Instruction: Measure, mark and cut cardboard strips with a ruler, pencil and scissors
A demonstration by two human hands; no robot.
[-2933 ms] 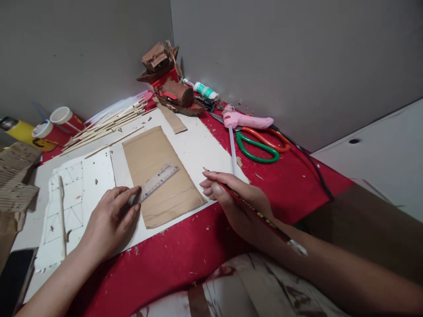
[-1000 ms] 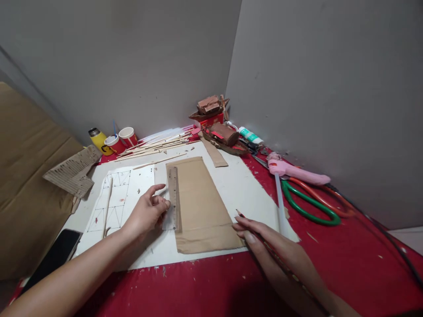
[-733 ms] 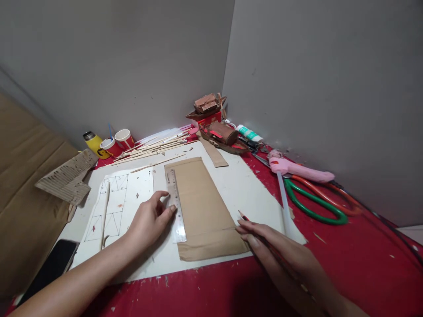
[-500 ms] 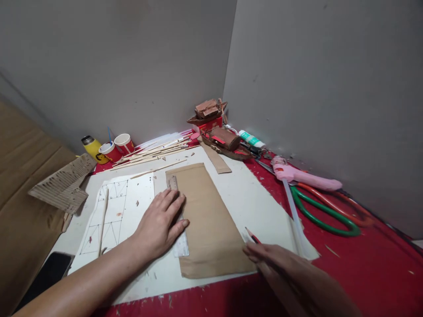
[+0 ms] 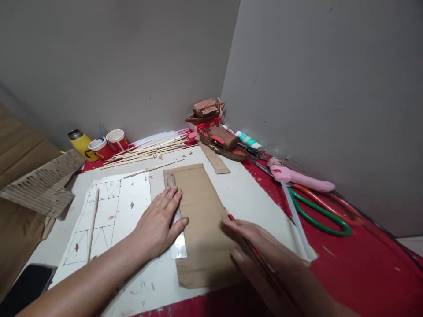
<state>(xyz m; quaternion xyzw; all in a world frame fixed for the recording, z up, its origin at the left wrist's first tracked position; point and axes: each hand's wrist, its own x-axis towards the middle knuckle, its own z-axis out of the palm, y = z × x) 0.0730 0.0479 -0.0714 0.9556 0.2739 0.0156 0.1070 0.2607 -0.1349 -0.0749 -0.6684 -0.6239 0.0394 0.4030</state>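
Observation:
My left hand (image 5: 163, 218) lies flat on a clear ruler (image 5: 179, 246), fingers stretched out and thumb apart. The ruler runs along the left edge of a brown cardboard piece (image 5: 201, 207). Over the cardboard's right edge, my right hand (image 5: 254, 242) grips a dark red pencil (image 5: 233, 217), its tip pointing up and left near that edge. Left of the cardboard, a paper with a ruled line drawing (image 5: 109, 211) lies on the white sheet, with a thin wooden stick (image 5: 93, 220) across it.
Wooden sticks (image 5: 148, 152), paper cups (image 5: 117, 141) and a yellow bottle (image 5: 82, 145) stand at the back left. Brown model boats (image 5: 220, 140) sit at the back. A pink glue gun (image 5: 299, 176) and green-and-orange-handled scissors (image 5: 317, 220) lie right. A phone (image 5: 28, 288) is front left.
My right hand has moved left and up with the pencil, from beside the cardboard's lower right to over its right edge. My left hand stays on the ruler. The view has shifted slightly.

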